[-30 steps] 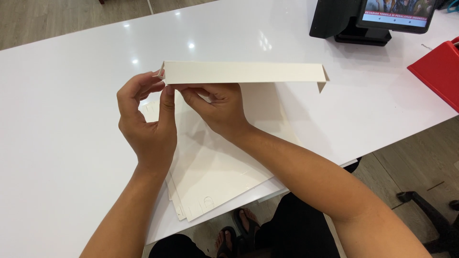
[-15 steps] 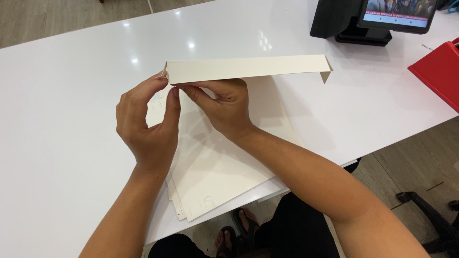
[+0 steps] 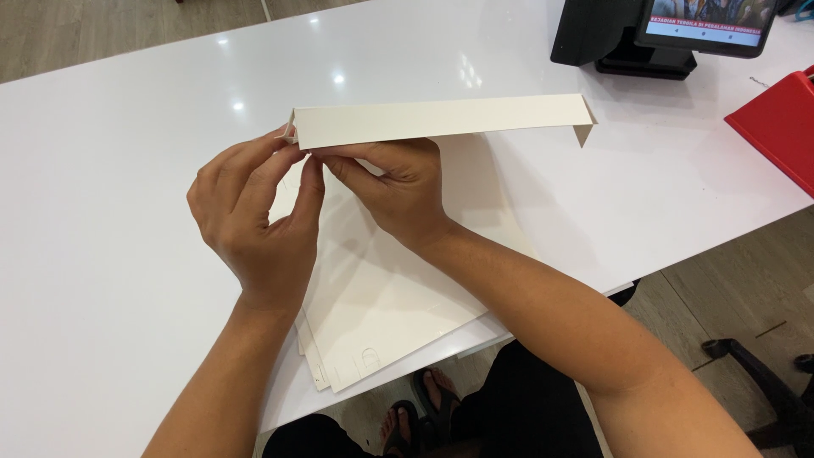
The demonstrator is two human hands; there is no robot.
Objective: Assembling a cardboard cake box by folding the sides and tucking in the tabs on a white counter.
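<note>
A shop counter: white countertop, black checkout terminal screen, wooden floor.

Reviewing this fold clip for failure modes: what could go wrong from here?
1. Both hands, left hand and right hand, pinch only the left end of the folded cream card; the free right end may sag or twist.
2. The flat sheet stack overhangs the white table edge and could slide off.

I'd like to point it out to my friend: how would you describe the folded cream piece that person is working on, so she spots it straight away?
Find the big glossy white table, then the two hands meeting near its middle. The left hand and right hand pinch the left end of a long folded cream card strip. Unlike the flat cream sheets stacked beneath, it stands up as a raised flap with a turned-down right corner.
</note>
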